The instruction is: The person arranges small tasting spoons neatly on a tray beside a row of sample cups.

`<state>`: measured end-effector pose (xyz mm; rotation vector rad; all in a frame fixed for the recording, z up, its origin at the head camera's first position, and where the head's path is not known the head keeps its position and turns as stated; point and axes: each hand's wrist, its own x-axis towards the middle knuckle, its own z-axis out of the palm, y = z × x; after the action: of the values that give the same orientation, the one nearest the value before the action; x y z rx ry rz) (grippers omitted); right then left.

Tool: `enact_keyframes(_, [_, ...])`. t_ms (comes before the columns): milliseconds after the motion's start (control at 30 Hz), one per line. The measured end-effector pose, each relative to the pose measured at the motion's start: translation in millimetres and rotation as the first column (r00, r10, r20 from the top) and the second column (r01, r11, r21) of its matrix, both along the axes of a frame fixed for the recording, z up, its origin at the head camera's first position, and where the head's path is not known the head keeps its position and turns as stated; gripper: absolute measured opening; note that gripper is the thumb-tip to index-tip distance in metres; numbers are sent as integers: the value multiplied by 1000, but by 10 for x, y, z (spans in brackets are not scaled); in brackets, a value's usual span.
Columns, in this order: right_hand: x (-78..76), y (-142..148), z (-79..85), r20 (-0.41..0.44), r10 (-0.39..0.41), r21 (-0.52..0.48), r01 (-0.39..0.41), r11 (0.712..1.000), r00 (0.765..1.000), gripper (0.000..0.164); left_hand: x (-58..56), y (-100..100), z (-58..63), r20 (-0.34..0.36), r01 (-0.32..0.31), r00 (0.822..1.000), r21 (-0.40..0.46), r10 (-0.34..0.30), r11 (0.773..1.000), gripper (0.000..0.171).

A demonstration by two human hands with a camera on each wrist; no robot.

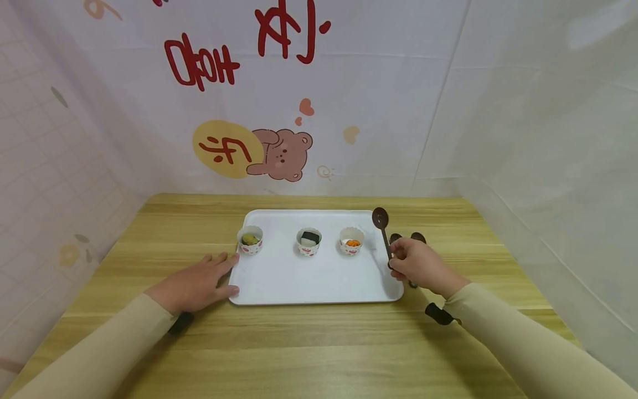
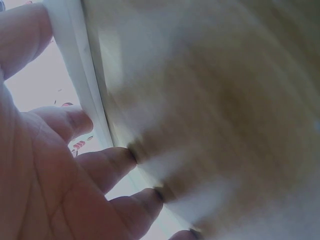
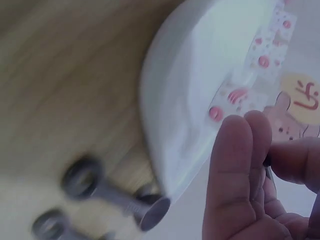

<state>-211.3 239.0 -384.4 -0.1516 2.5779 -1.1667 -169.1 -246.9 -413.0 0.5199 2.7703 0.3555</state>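
Observation:
A white rectangular tray (image 1: 314,284) lies on the table with three small paper cups on it. The left cup (image 1: 251,249) contains something green-yellow, the middle cup (image 1: 308,251) a white piece with a black band, and the right cup (image 1: 351,250) small orange bits. My right hand (image 1: 423,267) pinches a brown spoon (image 1: 380,218) by its handle over the tray's right edge, bowl pointing away from me. At the tray's left edge my left hand (image 1: 196,284) rests, fingers spread, thumb and fingertips touching the rim.
Right of the tray lie two more brown spoons, one (image 1: 417,237) partly behind my right hand; their ringed handle ends (image 3: 82,179) show in the right wrist view. Patterned cloth walls (image 1: 369,149) enclose the wooden table (image 1: 319,354) at the back and both sides.

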Motion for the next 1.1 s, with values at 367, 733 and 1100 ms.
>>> enact_keyframes(367, [45, -413, -46, 2, 13, -86, -13, 996, 1000, 24, -4, -7, -8, -5, 2, 1000, 0, -2, 1000, 87])
enact_keyframes(733, [89, -807, -120, 25, 17, -142, -13, 990, 1000, 21, -4, 0, -5, -1, 2, 1000, 9, -2, 1000, 88])
enact_keyframes(1100, [119, -1150, -157, 57, 19, -143, -11, 990, 998, 18, -18, -20, -32, -5, 0, 1000, 7, 0, 1000, 88])
